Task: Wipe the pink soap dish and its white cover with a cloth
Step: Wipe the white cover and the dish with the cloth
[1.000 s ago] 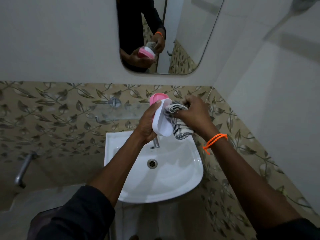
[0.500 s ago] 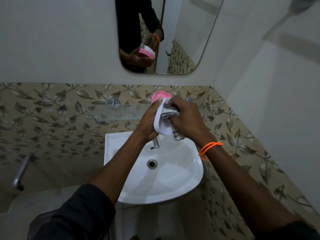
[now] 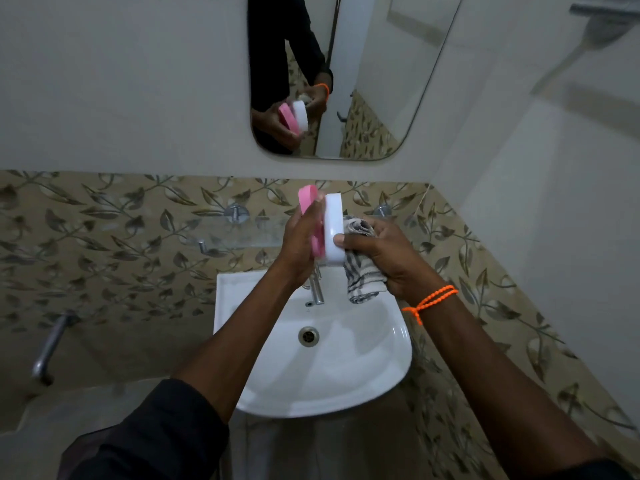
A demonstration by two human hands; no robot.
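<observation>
Pink soap dish (image 3: 307,202) in left hand (image 3: 300,242)

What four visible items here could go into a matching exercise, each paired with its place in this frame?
Items:
1. pink soap dish
2. white cover
3. cloth
4. orange bracelet

Places:
A. bunched in the right hand
B. around the right wrist
C. in the left hand, farthest left
D. between dish and cloth, right thumb on it

Pairs: 1-C, 2-D, 3-A, 4-B
</observation>
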